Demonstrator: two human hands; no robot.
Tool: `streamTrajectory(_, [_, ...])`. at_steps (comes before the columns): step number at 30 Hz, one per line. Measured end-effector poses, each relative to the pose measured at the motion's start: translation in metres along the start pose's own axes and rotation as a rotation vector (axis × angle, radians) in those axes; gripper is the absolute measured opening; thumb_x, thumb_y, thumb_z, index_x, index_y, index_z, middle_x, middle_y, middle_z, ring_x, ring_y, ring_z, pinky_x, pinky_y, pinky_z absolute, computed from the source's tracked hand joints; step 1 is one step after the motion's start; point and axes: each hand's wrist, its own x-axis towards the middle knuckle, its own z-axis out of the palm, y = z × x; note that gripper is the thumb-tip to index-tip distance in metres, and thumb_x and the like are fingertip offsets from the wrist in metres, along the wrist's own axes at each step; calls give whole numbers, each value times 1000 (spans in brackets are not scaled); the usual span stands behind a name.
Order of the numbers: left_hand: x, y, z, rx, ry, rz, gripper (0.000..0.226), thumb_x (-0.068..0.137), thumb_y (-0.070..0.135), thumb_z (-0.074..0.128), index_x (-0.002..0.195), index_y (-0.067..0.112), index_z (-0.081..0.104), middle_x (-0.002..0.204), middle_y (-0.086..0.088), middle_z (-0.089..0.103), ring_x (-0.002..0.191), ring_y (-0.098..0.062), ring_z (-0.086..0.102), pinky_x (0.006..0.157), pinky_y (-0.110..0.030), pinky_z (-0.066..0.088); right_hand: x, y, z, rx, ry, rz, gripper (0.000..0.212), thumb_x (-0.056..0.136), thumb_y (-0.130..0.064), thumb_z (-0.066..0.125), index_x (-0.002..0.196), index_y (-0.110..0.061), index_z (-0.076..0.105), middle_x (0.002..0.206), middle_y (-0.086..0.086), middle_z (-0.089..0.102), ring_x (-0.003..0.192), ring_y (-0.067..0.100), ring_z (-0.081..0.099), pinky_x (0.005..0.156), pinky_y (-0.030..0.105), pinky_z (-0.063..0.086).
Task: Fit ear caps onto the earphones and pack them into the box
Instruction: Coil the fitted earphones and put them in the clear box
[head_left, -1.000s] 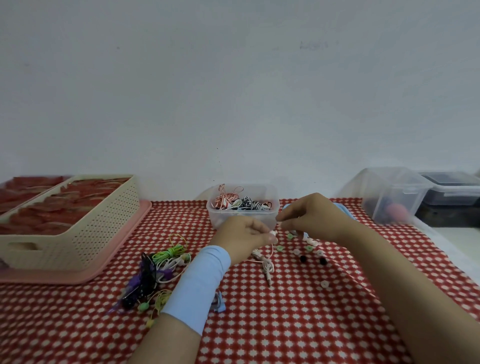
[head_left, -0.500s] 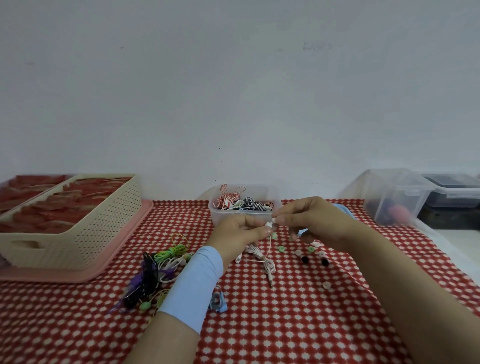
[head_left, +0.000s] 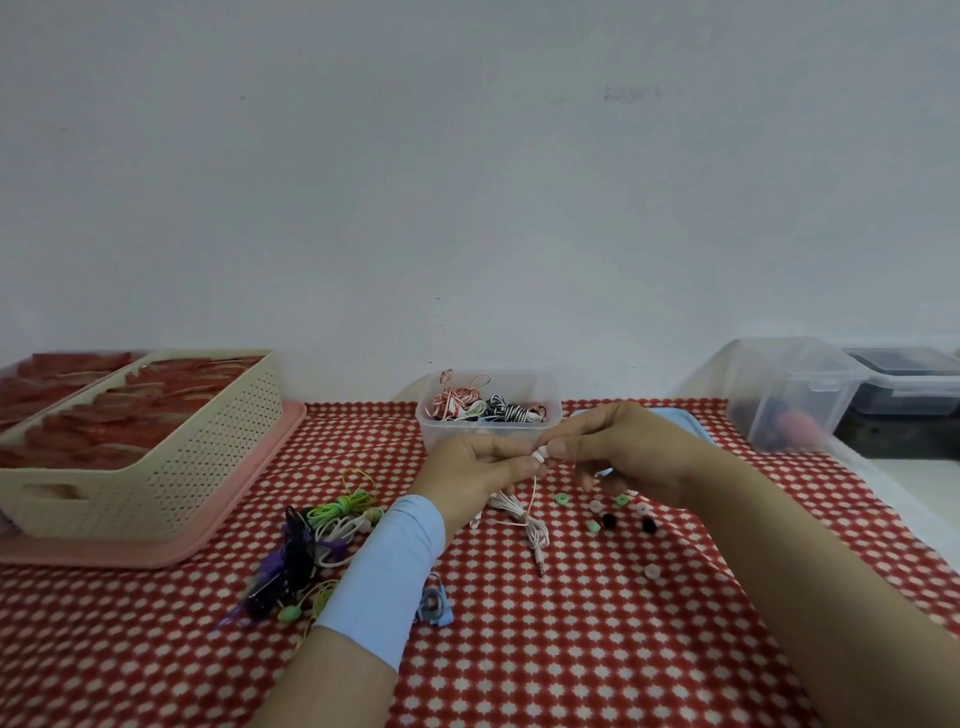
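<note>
My left hand (head_left: 475, 475) pinches a white earphone bud, and its white cable (head_left: 524, 519) hangs down to a coil and plug on the red checked cloth. My right hand (head_left: 618, 449) pinches a small white ear cap (head_left: 540, 456) against that bud; the two hands meet in front of the clear plastic box (head_left: 550, 413). Wound earphones, red-white and black-white, lie inside the box. Several loose ear caps (head_left: 608, 519), green, white and black, lie under and beside my right hand.
A tangle of green, purple, black and white earphones (head_left: 311, 540) lies left of my left forearm. A beige perforated basket (head_left: 208, 467) on a pink tray sits far left. Clear storage bins (head_left: 789, 395) stand at the right. A blue lid (head_left: 680, 421) lies behind my right hand.
Both hands have lifted slightly off the cloth and drawn the earphone cable up with them. The fingertips stay pressed together at the bud.
</note>
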Motion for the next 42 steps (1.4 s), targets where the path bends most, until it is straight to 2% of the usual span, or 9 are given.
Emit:
streamTrajectory(5, [-1,1,0,-7,-16,-3,15,83,18,76,98,19,78,91,1,77,68,-2,62,69,-23,50,1,1,-3,78,-43,33,18,92,-8,69,107,-4,78,80,5,74,54,12,56,39,19,32])
streamTrajectory(12, [-4,4,-1,-12,-35,24,12,84,17,74,95,19,78,88,2,78,64,4,60,63,-14,46,2,2,-2,117,-44,76,17,90,-7,69,104,-6,80,77,6,73,53,12,55,38,18,31])
streamTrajectory(17, [-5,4,0,-42,-42,35,11,84,17,74,93,21,78,86,-1,77,68,-9,54,65,-23,45,1,1,-3,160,-67,105,25,81,-12,74,104,-7,80,86,9,74,54,11,57,38,17,32])
streamTrajectory(21, [-5,4,0,-60,-38,51,9,84,15,75,89,21,77,84,-1,77,73,-16,55,67,-24,47,1,-1,1,178,-72,114,15,87,-6,70,98,-8,80,76,6,73,53,10,58,36,16,31])
streamTrajectory(25, [-4,8,-4,-42,-31,78,11,82,13,76,91,18,77,83,-1,77,72,-3,67,63,-13,48,1,-5,4,179,-78,92,15,84,-10,72,96,-10,81,78,7,73,52,10,59,35,15,32])
streamTrajectory(30, [-4,10,-6,-33,-50,87,16,83,10,75,99,11,77,87,-2,78,77,-1,71,65,-11,48,-1,-5,3,165,-82,75,15,88,-9,69,93,-13,83,79,5,74,54,10,59,36,15,31])
streamTrajectory(36, [-5,8,-5,-87,-69,89,12,83,8,74,93,15,76,85,-1,77,83,-7,72,71,-14,50,-2,-6,5,156,-85,74,15,85,-10,70,93,-12,82,76,4,73,53,9,57,36,15,29])
streamTrajectory(39, [-5,7,-5,-75,-74,97,11,83,10,74,90,18,77,85,-2,77,85,-8,72,78,-20,52,-1,-7,5,150,-89,81,16,80,-13,73,94,-11,82,73,3,72,52,8,57,36,15,29])
streamTrajectory(42, [-5,6,-6,-48,-76,95,11,82,8,76,90,16,77,86,-3,77,87,-12,73,86,-24,54,-1,-7,5,150,-69,121,14,88,-5,70,90,-11,82,70,5,72,48,9,57,35,15,28])
